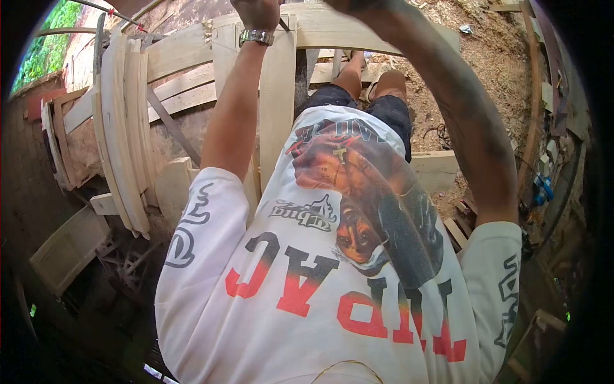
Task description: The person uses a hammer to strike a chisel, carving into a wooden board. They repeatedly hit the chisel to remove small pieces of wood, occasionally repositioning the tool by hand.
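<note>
Left hand point(257, 9): far centre, at the top edge of the view, with the arm stretched away from the body. The fingers curl down toward the wood, but the edge cuts them off, so it cannot be told whether they grip anything.
Wristwatch point(256, 37): metal band on the left wrist.
Right hand point(350, 5): far, just right of the left hand. Only a sliver shows at the top edge, so it cannot be told whether the fingers are spread or closed.
Curved rail point(384, 35): pale bent timber spanning the far side from left to right, directly below both hands.
Upright plank point(278, 109): pale board running from the curved rail back toward the body, just right of the left forearm. Its far end lies at the left hand.
Dark sliver point(284, 24): small item between the left hand and the upright plank, too small to identify.
Stacked bent pieces point(121, 128): several curved boards set on edge, well to the left.
Shirt point(320, 281): white with a printed front, filling the near centre.
Shorts point(384, 109): dark, with bare knees beyond them.
Ground point(486, 77): sawdust and scraps, far right.
Block point(435, 169): pale timber, right of the shirt.
Panel frame point(67, 246): lying near left.
</note>
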Available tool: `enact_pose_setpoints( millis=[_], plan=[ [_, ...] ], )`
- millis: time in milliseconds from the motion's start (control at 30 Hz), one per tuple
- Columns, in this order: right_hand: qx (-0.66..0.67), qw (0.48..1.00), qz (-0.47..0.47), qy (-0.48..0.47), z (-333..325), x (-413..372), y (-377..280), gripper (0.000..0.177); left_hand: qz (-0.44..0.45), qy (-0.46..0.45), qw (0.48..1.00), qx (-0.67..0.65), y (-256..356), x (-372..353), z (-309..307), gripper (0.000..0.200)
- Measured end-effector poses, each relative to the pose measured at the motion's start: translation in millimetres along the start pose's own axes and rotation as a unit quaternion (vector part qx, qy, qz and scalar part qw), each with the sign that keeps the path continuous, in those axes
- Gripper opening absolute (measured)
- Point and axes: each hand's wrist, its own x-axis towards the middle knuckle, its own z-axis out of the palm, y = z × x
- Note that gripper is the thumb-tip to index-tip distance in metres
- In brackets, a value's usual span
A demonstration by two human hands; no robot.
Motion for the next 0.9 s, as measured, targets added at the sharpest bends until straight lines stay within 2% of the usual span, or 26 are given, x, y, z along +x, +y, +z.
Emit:
enact_pose_setpoints(
  millis=[67, 133, 200, 233, 267, 367, 400, 467, 533, 633, 700, 900],
  plan=[
    [-0.045, 0.97, 0.018, -0.238, 3, -20, 2, 0.017, 0.027, 0.015, 0.999, 0.017, 19, -3, 8, 0.03],
    [0.03, 0.971, -0.001, -0.239, -18, -19, -4, 0.021, 0.051, 0.042, 0.998, -0.009, 44, -6, 20, 0.032],
    [0.056, 0.965, 0.107, -0.235, -41, -11, -25, 0.02, 0.101, -0.017, 0.995, 0.005, -8, 0, -5, 0.033],
    [0.067, 0.958, 0.158, -0.229, -49, -6, -32, 0.019, 0.129, -0.045, 0.99, 0.011, -9, 7, -7, 0.034],
    [0.116, 0.958, 0.188, -0.183, -57, -6, -34, 0.018, 0.01, -0.033, 0.995, -0.089, -11, 5, -6, 0.037],
    [0.094, 0.972, 0.19, -0.101, -84, -19, -33, 0.015, -0.216, 0.128, 0.959, -0.134, 2, 20, -19, 0.04],
    [0.076, 0.973, 0.198, -0.09, -86, -27, -26, 0.015, -0.208, 0.141, 0.957, -0.145, 14, 20, -18, 0.042],
    [0.036, 0.975, 0.209, -0.067, -86, -44, -9, 0.017, -0.046, 0.051, 0.992, -0.109, 21, 6, -3, 0.041],
    [0.022, 0.962, 0.258, -0.086, -88, -60, -5, 0.018, 0.095, -0.037, 0.993, -0.066, 41, -5, 4, 0.039],
    [0.019, 0.948, 0.294, -0.119, -80, -85, 9, 0.023, -0.042, 0.021, 0.995, -0.085, 71, 10, 1, 0.036],
    [0.012, 0.949, 0.284, -0.137, -65, -112, 30, 0.032, -0.051, 0.04, 0.993, -0.098, 57, 20, -6, 0.031],
    [0.028, 0.943, 0.289, -0.165, -53, -134, 37, 0.03, -0.102, 0.054, 0.987, -0.108, 28, 24, -21, 0.026]
  ],
)
